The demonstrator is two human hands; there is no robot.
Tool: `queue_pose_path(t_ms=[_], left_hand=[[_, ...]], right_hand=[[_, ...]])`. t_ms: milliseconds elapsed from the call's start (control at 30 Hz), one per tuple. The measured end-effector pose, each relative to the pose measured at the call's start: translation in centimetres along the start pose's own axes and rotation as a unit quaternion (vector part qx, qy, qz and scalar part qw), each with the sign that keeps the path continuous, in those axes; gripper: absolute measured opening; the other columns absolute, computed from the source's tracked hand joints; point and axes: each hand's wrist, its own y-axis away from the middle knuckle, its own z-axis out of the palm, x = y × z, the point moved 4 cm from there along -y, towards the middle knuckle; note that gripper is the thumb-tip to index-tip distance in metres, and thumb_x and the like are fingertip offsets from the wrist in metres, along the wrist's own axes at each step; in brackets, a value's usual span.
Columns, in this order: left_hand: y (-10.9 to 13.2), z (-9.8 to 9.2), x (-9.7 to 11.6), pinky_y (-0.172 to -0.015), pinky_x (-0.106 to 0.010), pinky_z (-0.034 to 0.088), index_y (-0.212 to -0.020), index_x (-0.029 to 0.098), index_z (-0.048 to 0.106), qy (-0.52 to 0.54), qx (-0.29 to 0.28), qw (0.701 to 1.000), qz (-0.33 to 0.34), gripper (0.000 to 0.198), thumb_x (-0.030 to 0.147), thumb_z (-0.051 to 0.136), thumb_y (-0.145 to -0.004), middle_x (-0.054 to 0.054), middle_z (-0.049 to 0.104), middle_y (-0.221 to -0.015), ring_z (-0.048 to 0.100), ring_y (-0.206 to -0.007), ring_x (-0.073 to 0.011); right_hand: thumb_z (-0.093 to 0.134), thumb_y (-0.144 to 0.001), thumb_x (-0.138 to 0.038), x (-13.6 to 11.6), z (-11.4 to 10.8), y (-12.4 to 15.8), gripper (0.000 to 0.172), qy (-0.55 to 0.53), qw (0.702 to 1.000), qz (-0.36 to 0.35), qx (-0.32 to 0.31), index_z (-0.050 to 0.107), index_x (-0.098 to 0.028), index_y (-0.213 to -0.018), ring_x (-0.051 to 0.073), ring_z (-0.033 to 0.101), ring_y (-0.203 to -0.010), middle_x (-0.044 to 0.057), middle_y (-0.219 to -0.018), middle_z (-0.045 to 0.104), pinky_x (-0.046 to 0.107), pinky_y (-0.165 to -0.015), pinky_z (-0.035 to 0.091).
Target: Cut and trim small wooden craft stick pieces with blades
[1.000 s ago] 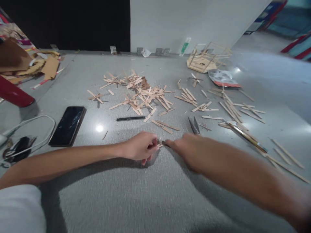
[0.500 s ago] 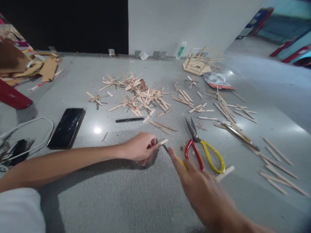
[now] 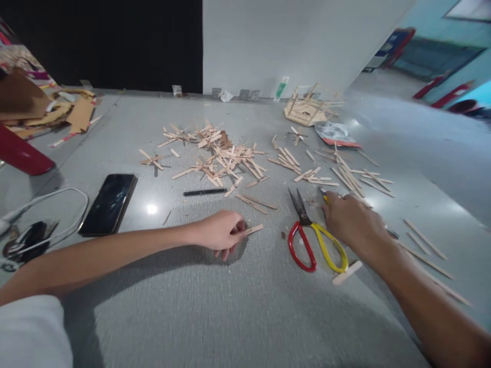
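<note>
My left hand (image 3: 224, 232) is closed on a small wooden craft stick (image 3: 255, 229), pinched low over the table with its pale end pointing right. My right hand (image 3: 351, 217) is farther out, beyond the scissors, its fingers wrapped round a yellow cutter knife (image 3: 325, 197). Only the knife's front end shows; the palm covers the rest. Between the hands lie scissors (image 3: 306, 220) with one red and one yellow handle, blades slightly apart. A loose craft stick (image 3: 347, 273) rests just below the yellow handle.
Piled cut sticks (image 3: 230, 153) cover the middle, with more sticks (image 3: 425, 237) at the right. A black pen (image 3: 205, 192), a phone (image 3: 108, 204) and a white cable (image 3: 72, 190) lie nearer. At the back stand a stick-built frame (image 3: 307, 110) and a plastic packet (image 3: 337, 135).
My right hand has moved away from the left hand's stick, forward and right past the scissors, carrying the knife. The left hand keeps its hold. The view has shifted slightly.
</note>
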Motion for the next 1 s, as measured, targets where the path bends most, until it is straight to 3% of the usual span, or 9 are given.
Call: queue_pose_path(t_ms=[133, 267, 367, 433, 533, 667, 767, 900, 1000], left_hand=[[0.1, 0.0, 0.2, -0.037, -0.02, 0.042, -0.082, 0.019, 0.047, 0.002, 0.01, 1.0, 0.008, 0.02, 0.027, 0.05, -0.1, 0.0, 0.061, -0.058, 0.063, -0.045, -0.0143], [0.4, 0.0, 0.5, -0.036, -0.019, 0.04, -0.081, 0.019, 0.046, 0.009, 0.024, 0.999, 0.018, 0.019, 0.025, 0.049, -0.099, 0.002, 0.058, -0.057, 0.06, -0.042, -0.013], [0.6, 0.1, 0.8, -0.037, -0.021, 0.042, -0.081, 0.019, 0.045, 0.004, 0.016, 0.999, 0.035, 0.019, 0.027, 0.049, -0.099, 0.001, 0.06, -0.059, 0.059, -0.043, -0.013], [0.7, 0.0, 0.9, -0.038, -0.021, 0.043, -0.08, 0.02, 0.045, -0.006, 0.017, 0.999, 0.038, 0.021, 0.027, 0.048, -0.099, 0.002, 0.059, -0.058, 0.059, -0.043, -0.0127], [0.6, -0.1, 1.0, -0.037, -0.02, 0.042, -0.08, 0.019, 0.045, -0.016, 0.014, 0.999, 0.024, 0.022, 0.027, 0.047, -0.1, 0.002, 0.059, -0.056, 0.057, -0.041, -0.0113], [0.5, -0.2, 0.7, -0.037, -0.019, 0.042, -0.082, 0.018, 0.047, -0.021, 0.01, 0.999, 0.027, 0.019, 0.026, 0.048, -0.1, 0.0, 0.061, -0.061, 0.059, -0.043, -0.0112], [0.4, -0.3, 0.5, -0.037, -0.019, 0.043, -0.082, 0.018, 0.048, -0.026, 0.013, 0.999, 0.035, 0.019, 0.027, 0.049, -0.099, 0.0, 0.063, -0.062, 0.061, -0.045, -0.0125], [0.4, -0.2, 0.4, -0.038, -0.02, 0.041, -0.081, 0.018, 0.047, -0.013, 0.015, 0.999, 0.051, 0.021, 0.029, 0.052, -0.098, 0.0, 0.062, -0.061, 0.06, -0.043, -0.0124], [0.4, -0.1, 0.3, -0.037, -0.019, 0.039, -0.082, 0.019, 0.045, -0.007, 0.02, 0.999, 0.046, 0.02, 0.029, 0.051, -0.099, 0.001, 0.061, -0.059, 0.058, -0.041, -0.0116]], right_hand=[[0.044, -0.097, -0.014, -2.9, -1.3, -0.7, 0.027, -0.006, 1.0, -0.024, 0.005, 0.071, -0.011, -0.099, 0.031, 0.064, -0.083, 0.022, -0.092, 0.066, 0.033, -0.059, 0.036], [0.04, -0.093, -0.005, -7.6, -4.1, -1.4, 0.031, -0.045, 0.995, -0.087, 0.002, 0.069, -0.01, -0.102, 0.03, 0.061, -0.098, 0.021, -0.106, 0.065, 0.033, -0.07, 0.04], [0.044, -0.089, -0.004, -10.9, -5.9, -2.0, 0.029, -0.084, 0.986, -0.144, -0.015, 0.068, -0.015, -0.102, 0.02, 0.063, -0.082, 0.013, -0.103, 0.068, 0.029, -0.063, 0.036], [0.045, -0.089, -0.006, -11.7, -6.9, -2.5, 0.029, -0.103, 0.983, -0.152, -0.017, 0.068, -0.015, -0.102, 0.017, 0.061, -0.072, 0.011, -0.098, 0.07, 0.028, -0.059, 0.032], [0.041, -0.095, -0.011, -10.3, -8.3, -3.3, 0.029, -0.125, 0.984, -0.127, -0.002, 0.069, -0.015, -0.101, 0.015, 0.06, -0.071, 0.009, -0.091, 0.071, 0.026, -0.061, 0.033], [0.031, -0.103, -0.023, -5.4, -9.9, -3.7, 0.04, -0.121, 0.992, -0.03, 0.031, 0.07, -0.01, -0.106, 0.017, 0.062, -0.075, 0.014, -0.091, 0.071, 0.028, -0.063, 0.033], [0.04, -0.099, -0.021, -1.9, -9.9, -3.3, 0.033, -0.1, 0.994, 0.038, 0.012, 0.072, -0.012, -0.099, 0.02, 0.064, -0.077, 0.014, -0.091, 0.073, 0.029, -0.062, 0.033], [0.044, -0.098, -0.017, 1.0, -7.3, -2.7, 0.029, -0.074, 0.99, 0.114, -0.044, 0.073, -0.012, -0.098, 0.028, 0.068, -0.085, 0.019, -0.095, 0.073, 0.033, -0.063, 0.041], [0.053, -0.101, -0.028, 2.3, -3.7, -2.3, 0.024, -0.071, 0.984, 0.145, -0.076, 0.069, -0.012, -0.107, 0.025, 0.069, -0.09, 0.015, -0.102, 0.071, 0.037, -0.072, 0.053]])
